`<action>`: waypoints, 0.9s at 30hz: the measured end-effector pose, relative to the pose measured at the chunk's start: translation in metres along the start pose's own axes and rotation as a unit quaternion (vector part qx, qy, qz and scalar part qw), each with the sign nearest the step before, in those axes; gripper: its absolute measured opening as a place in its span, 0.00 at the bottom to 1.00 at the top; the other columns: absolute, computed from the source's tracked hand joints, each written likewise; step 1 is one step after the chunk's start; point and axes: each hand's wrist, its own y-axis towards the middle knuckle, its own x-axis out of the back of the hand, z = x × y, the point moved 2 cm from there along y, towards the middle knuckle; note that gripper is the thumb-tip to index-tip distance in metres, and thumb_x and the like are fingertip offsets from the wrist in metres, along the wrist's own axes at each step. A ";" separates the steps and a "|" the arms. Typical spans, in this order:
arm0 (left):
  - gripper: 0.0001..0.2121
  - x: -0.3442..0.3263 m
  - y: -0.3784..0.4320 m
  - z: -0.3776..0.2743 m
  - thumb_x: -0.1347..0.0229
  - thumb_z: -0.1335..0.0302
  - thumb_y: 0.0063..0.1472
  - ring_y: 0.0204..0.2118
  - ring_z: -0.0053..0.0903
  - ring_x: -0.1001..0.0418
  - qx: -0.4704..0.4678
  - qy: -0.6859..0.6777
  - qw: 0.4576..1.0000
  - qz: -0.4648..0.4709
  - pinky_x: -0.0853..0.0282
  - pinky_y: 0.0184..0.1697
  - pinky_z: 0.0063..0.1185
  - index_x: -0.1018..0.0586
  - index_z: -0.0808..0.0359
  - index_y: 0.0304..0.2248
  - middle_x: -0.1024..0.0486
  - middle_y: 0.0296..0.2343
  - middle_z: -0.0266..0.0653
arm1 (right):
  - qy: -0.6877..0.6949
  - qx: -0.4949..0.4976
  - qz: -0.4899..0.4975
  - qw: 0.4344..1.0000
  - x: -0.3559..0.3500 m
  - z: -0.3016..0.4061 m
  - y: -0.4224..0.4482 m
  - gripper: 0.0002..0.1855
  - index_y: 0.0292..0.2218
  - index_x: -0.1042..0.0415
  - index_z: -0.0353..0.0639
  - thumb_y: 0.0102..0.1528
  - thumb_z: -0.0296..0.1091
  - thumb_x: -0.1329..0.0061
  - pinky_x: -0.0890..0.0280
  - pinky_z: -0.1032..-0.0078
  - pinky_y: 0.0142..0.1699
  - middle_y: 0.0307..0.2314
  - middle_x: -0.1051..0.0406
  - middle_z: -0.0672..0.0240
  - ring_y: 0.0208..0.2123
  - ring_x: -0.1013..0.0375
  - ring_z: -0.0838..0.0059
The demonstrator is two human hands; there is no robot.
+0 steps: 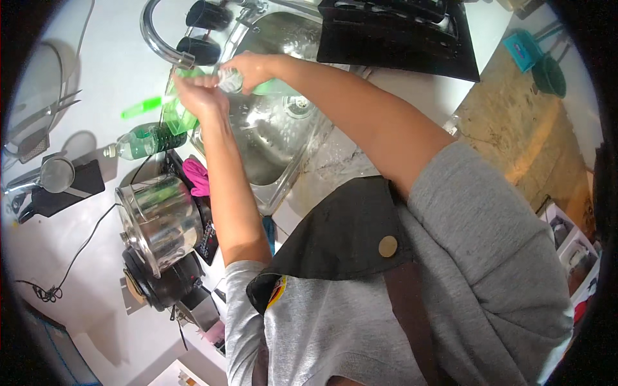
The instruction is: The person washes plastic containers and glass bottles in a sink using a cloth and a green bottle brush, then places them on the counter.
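Under the curved chrome faucet [161, 46], my left hand [205, 96] is turned palm up. Its fingertips are beside a clear, shiny vessel [230, 80], and whether they grip it is unclear. My right hand [253, 71] holds this vessel from its other side, above the stainless steel sink [263, 140]. Translucent green plastic [277, 88] shows below my right wrist; its shape is partly hidden. A bright green holder [181, 116] stands at the sink's edge behind my left hand, with a bright green handle [141, 107] pointing left.
Two black cups [207, 15] [199, 50] are by the faucet. A green bottle [145, 141] lies left of the sink, near a pink cloth [196, 177] and a steel pot [159, 222]. A black rack tray [396, 53] is beyond my right arm. A strainer [57, 174] lies far left.
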 end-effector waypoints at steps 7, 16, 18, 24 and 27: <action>0.18 0.009 0.008 -0.049 0.68 0.57 0.60 0.08 0.21 0.56 -0.054 -0.042 0.980 -0.185 0.54 0.10 0.21 0.45 0.59 0.18 0.55 0.07 0.27 | -0.001 0.005 0.020 1.000 0.000 -0.005 0.004 0.36 0.43 0.37 0.50 0.27 0.29 0.43 0.38 0.72 0.41 0.33 0.31 0.60 0.36 0.32 0.63; 0.17 0.032 -0.003 -0.109 0.60 0.65 0.59 0.12 0.18 0.49 0.005 0.090 0.995 0.033 0.52 0.17 0.19 0.41 0.58 0.14 0.45 0.09 0.29 | 0.040 -0.031 -0.029 0.998 0.011 -0.021 -0.006 0.32 0.37 0.35 0.43 0.25 0.32 0.43 0.37 0.72 0.39 0.31 0.31 0.57 0.34 0.32 0.62; 0.17 0.058 -0.029 -0.039 0.56 0.62 0.57 0.14 0.19 0.44 0.027 0.193 0.981 -0.006 0.48 0.18 0.19 0.35 0.61 0.15 0.40 0.10 0.30 | 0.023 -0.004 -0.058 0.998 -0.004 -0.028 -0.010 0.32 0.37 0.34 0.43 0.24 0.33 0.43 0.37 0.73 0.40 0.31 0.31 0.57 0.34 0.32 0.62; 0.13 0.065 -0.095 0.063 0.49 0.63 0.51 0.19 0.16 0.37 0.193 0.231 0.954 -0.014 0.43 0.19 0.15 0.31 0.66 0.25 0.34 0.17 0.31 | 0.041 -0.008 -0.054 0.998 -0.011 -0.026 -0.016 0.31 0.36 0.34 0.43 0.24 0.35 0.43 0.37 0.73 0.41 0.30 0.31 0.58 0.34 0.31 0.62; 0.12 0.062 -0.076 0.032 0.51 0.68 0.51 0.28 0.17 0.36 0.054 0.253 0.965 -0.042 0.41 0.30 0.15 0.31 0.65 0.35 0.33 0.26 0.29 | 0.036 -0.012 -0.052 0.998 -0.016 -0.024 -0.017 0.28 0.34 0.33 0.43 0.26 0.36 0.44 0.37 0.71 0.40 0.30 0.30 0.58 0.34 0.31 0.60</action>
